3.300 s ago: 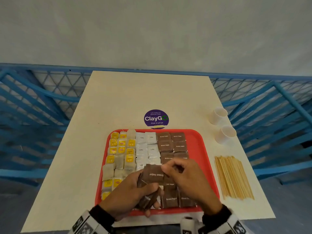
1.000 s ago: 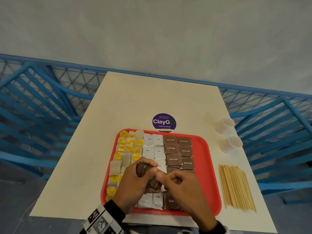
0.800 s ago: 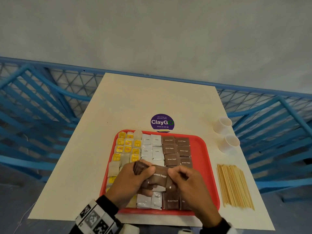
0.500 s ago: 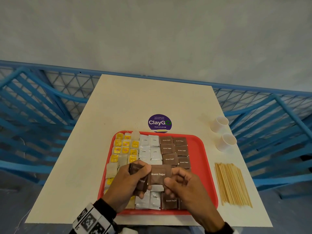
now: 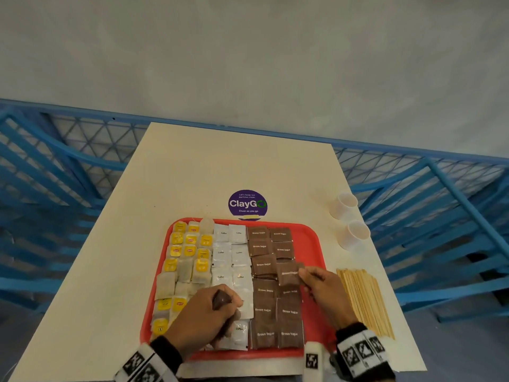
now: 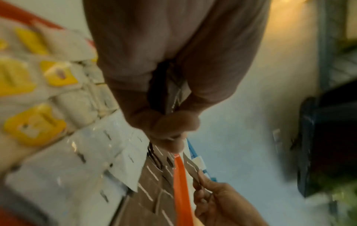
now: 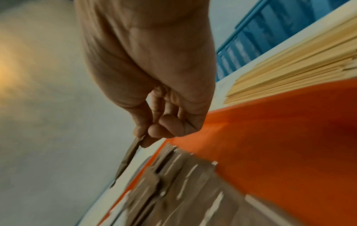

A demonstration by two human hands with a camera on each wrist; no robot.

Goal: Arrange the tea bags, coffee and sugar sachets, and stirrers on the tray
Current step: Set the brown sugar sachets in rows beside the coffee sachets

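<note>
Landmark: red tray (image 5: 311,238), set on the cream surface (image 5: 192,166), near its front edge.
Tea bags (image 5: 190,252): laid in the tray's left part, yellow tags up at the far end, plain bags nearer; rows a bit uneven. Judged mostly done.
Coffee sachets (image 5: 230,255): white, two columns in the tray's middle, far end to near end. Near part partly hidden by the left hand. Judged done or nearly.
Brown sugar sachets (image 5: 271,310): two columns right of the coffee, near rows and far rows filled; gap in the right column approx. mid-tray.
Right hand (image 5: 327,296): one brown sugar sachet (image 5: 289,274) is pinched at its edge betw. thumb and fingertips, held just over that gap. Not yet laid down.
Left hand (image 5: 203,318): curled round a small stack of brown sachets (image 5: 220,299), held over the tray's near-middle. How many are left in it can't be told.
Stirrers (image 5: 365,301): wooden, in a flat bundle on the surface, just right of the tray, outside it. Untouched, still to be moved onto the tray.
Free space: bare red strip along the tray's right side; judged the likely spot for the stirrers.
Paper cups (image 5: 349,221): two, white, on the surface beyond the tray's far right corner; not part of the task.
Overall est.: sachets well past halfway; remaining = rest of the sugar stack, then the stirrers.
</note>
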